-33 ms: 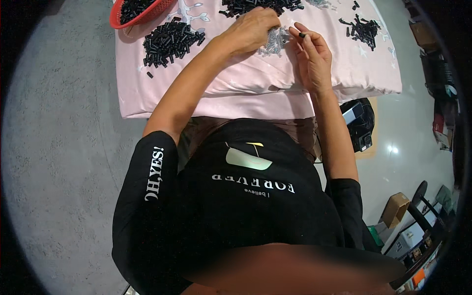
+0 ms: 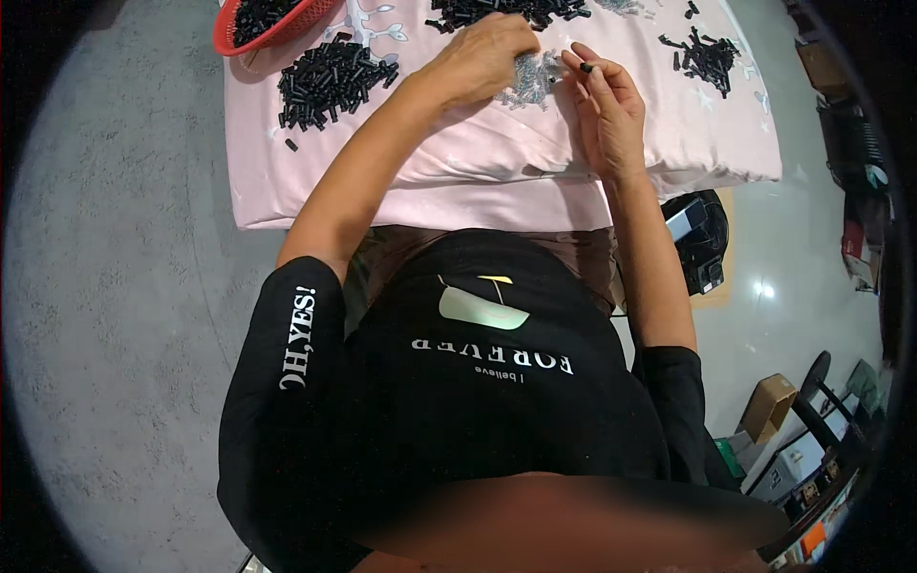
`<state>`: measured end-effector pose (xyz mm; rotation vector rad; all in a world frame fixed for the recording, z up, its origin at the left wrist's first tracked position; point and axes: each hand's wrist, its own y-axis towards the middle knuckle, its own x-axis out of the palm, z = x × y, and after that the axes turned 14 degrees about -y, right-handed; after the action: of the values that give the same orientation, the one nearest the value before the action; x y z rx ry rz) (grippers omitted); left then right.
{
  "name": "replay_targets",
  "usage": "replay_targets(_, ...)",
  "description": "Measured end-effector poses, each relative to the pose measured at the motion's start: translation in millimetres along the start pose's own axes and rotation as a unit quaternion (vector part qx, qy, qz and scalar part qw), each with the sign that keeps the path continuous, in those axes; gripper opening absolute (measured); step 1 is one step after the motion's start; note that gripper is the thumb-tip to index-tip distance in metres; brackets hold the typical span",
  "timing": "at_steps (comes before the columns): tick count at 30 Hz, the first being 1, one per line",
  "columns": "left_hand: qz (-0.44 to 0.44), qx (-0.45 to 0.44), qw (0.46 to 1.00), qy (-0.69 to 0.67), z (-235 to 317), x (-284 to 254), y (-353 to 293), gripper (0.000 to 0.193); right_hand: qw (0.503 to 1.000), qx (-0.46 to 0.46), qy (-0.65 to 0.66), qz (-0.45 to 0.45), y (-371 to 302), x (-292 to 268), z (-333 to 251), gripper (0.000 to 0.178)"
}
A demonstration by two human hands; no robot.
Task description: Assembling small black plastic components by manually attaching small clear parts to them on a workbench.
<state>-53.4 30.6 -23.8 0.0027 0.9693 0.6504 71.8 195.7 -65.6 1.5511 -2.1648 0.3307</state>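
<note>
Between the thumb and fingertips of my right hand (image 2: 611, 110) is a small black tube-like piece (image 2: 586, 68), held at the right of a small pile of clear or silvery parts (image 2: 531, 84). My left hand (image 2: 482, 59) is at that pile's left edge, just below a heap of black tube-like pieces (image 2: 506, 11). Its fingers are curled with the back of the hand upward, hiding whatever they hold. Another heap of black pieces (image 2: 334, 84) lies left of my left forearm, with one loose piece (image 2: 291, 145) below it.
A red basket (image 2: 304, 27) of black pieces stands at the far left of the pink cloth-covered table (image 2: 478, 205). At the right lies a smaller group of black parts (image 2: 709, 62). More silvery parts (image 2: 623, 7) show at the top edge. Below the table's right side is a black bag (image 2: 705, 248).
My left hand has shifted slightly left and away from me, uncovering a little more of the silvery pile. My right hand keeps its place with the black piece.
</note>
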Motion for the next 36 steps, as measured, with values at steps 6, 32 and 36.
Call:
replay_targets(6,0.076,0.002,0.997,-0.026,-20.1,-14.3,-26.2,0.034,1.0,-0.002,-0.013,-0.007,4.1,-0.5,0.2,0.013)
replay_targets(32,0.088,-0.07,0.994,-0.016,-16.6,-27.5,-51.6,0.041,0.997,0.043,-0.059,-0.035,33.8,-16.7,-3.6,0.014)
replay_targets(36,0.088,-0.119,0.989,-0.022,-6.7,-34.6,-59.7,0.042,0.992,0.042,-0.088,-0.08,20.9,4.5,-4.6,0.015)
